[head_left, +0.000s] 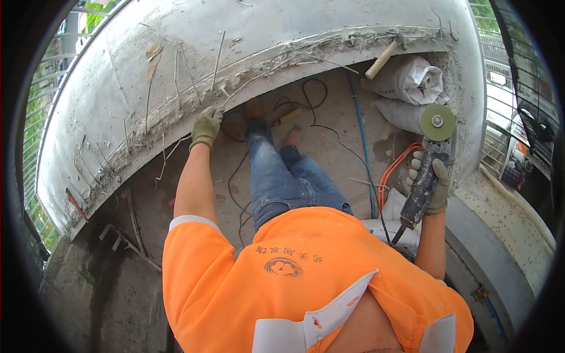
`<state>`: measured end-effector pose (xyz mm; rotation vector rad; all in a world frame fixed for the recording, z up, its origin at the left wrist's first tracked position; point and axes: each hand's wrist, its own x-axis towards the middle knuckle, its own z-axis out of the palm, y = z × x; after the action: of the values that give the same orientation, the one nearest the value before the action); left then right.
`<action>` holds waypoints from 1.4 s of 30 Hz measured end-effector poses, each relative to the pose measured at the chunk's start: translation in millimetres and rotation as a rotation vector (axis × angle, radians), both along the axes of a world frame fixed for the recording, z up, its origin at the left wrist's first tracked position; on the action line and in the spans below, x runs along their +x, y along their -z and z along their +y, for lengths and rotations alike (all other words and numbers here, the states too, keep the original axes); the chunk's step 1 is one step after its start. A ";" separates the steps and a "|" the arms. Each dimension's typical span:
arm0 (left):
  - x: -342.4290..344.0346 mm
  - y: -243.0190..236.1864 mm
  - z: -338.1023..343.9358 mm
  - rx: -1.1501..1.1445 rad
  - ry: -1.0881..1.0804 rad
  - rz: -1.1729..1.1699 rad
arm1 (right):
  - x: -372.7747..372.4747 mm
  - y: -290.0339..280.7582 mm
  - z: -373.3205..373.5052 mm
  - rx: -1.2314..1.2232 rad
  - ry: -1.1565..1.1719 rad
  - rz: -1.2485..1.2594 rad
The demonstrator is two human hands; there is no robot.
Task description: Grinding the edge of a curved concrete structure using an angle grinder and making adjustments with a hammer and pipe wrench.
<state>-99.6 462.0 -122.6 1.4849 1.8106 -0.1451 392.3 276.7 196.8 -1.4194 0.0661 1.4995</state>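
- Grip, right: your gloved right hand (pixel 438 191) was wrapped around the dark body of an angle grinder (pixel 421 189), its green disc (pixel 431 130) pointing away from you.
- Grip, left: your gloved left hand (pixel 206 127) was at the slab's broken edge, where a thin bent rod (pixel 250 84) met the glove; could not tell whether the fingers were closed on it.
- Grinder position: right of your legs, its cord end near your right forearm.
- Writing: your orange shirt (pixel 226 273) bore a row of dark characters and a round dark emblem; small red motifs marked its pale collar (pixel 338 303). An upper white sack (pixel 419 81) carried dark print, too small to make out.
- Edges: the concrete slab (pixel 235 26) curved across the far side, its rim rough and bristling with bent rods.
- Room, right: the disc overlapped a lower sack (pixel 400 115) in view, contact uncertain; the side wall (pixel 469 112) stood just beyond. A hammer (pixel 381 60) lay above the upper sack.
- Room, between: a dark cable (pixel 347 148), blue pipe (pixel 360 126) and orange hoses (pixel 395 165) occupied the floor (pixel 338 106) between your legs and the grinder.
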 end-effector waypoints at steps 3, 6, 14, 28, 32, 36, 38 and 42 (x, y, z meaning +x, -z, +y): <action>-0.9 0.1 6.3 0.049 0.016 -0.051 | 4.2 -0.7 -6.3 0.045 0.022 0.028; 12.2 -11.0 25.4 -0.072 0.059 -0.015 | 5.1 0.7 -8.6 0.060 0.021 0.014; -14.8 4.5 13.8 0.078 0.142 -0.060 | -8.8 15.8 18.7 -0.012 0.016 0.105; -42.4 38.6 -38.1 0.361 0.027 0.100 | -17.8 20.4 48.6 0.001 -0.178 -0.018; -37.5 49.6 -47.6 0.338 -0.050 0.075 | -31.8 28.5 60.4 -0.005 -0.210 -0.008; -30.9 53.9 -57.3 0.293 -0.065 0.068 | -27.0 28.4 68.8 0.075 -0.298 0.062; -33.3 46.1 -63.0 0.302 -0.068 0.066 | -32.4 28.4 76.9 0.043 -0.314 0.023; -27.6 31.0 -76.2 0.246 -0.089 0.081 | -47.5 20.4 82.3 0.030 -0.300 -0.108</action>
<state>-127.3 385.8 -153.7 1.5817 2.0142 0.0658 344.8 359.0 176.4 -1.5328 -0.2447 1.6540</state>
